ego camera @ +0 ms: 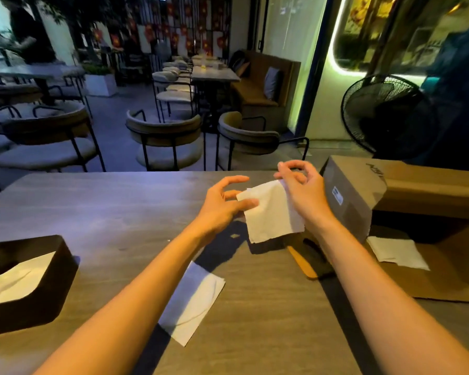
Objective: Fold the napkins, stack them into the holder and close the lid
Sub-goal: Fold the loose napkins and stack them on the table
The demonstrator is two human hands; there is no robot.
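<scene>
Folded napkin (191,300) lying flat near holder (63,269); beyond it, left hand (222,205) and right hand (299,189) both pinching raised napkin (272,212), remaining fingers spreading apart

Cardboard box (406,190), fan (382,115), chairs (165,142).

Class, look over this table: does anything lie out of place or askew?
Yes. One napkin lies loose and slanted on the table, outside the black holder. Another loose napkin sits on cardboard at the right. The left hand and right hand hold a third napkin in the air.
</scene>
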